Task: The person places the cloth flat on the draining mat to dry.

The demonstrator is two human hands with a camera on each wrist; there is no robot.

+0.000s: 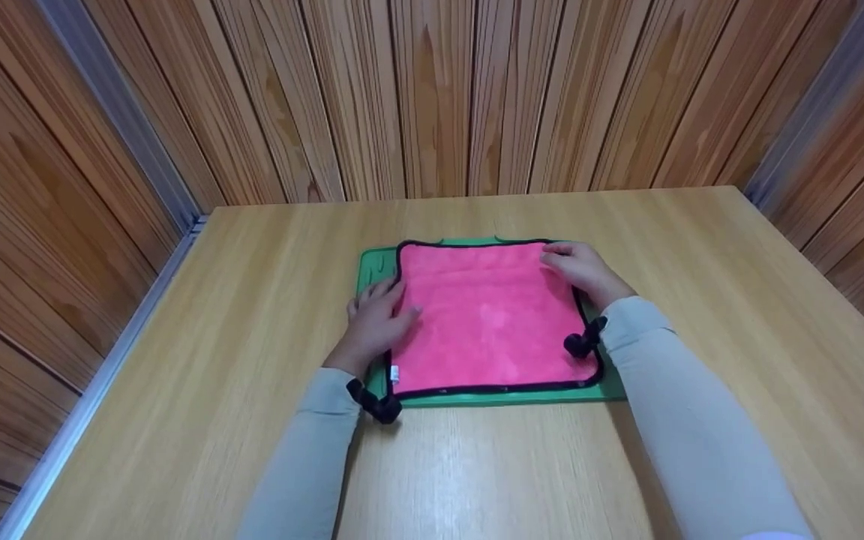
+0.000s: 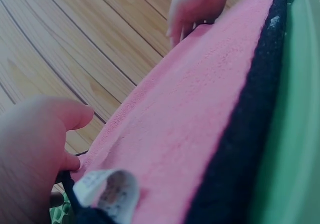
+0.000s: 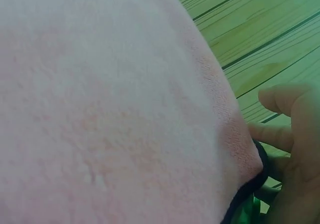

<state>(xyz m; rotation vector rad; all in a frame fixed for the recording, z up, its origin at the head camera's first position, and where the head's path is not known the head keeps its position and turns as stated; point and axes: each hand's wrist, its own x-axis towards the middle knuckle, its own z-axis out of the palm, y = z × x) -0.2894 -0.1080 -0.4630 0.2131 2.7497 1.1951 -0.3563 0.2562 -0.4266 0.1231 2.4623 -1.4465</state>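
A pink plush cloth [image 1: 484,315] with dark edging lies over a green board [image 1: 514,397] on the table. My left hand [image 1: 378,322] rests at the cloth's left edge, fingers spread, its thumb over the pink surface. Near that hand, a white label [image 2: 107,191] curls up from the edging. At the far right corner, the fingers of my right hand [image 1: 582,268] touch the cloth's edge. The right wrist view shows the right thumb [image 3: 280,98] lifted apart from the cloth, with some fingertips hidden behind the edging. The cloth covers most of the board.
The wooden table [image 1: 252,337] extends around the board on all sides. Wood-plank walls [image 1: 432,97] stand behind and at both sides, with metal strips [image 1: 124,112] at the corners. A black wrist camera [image 1: 584,339] overhangs the cloth's right edge.
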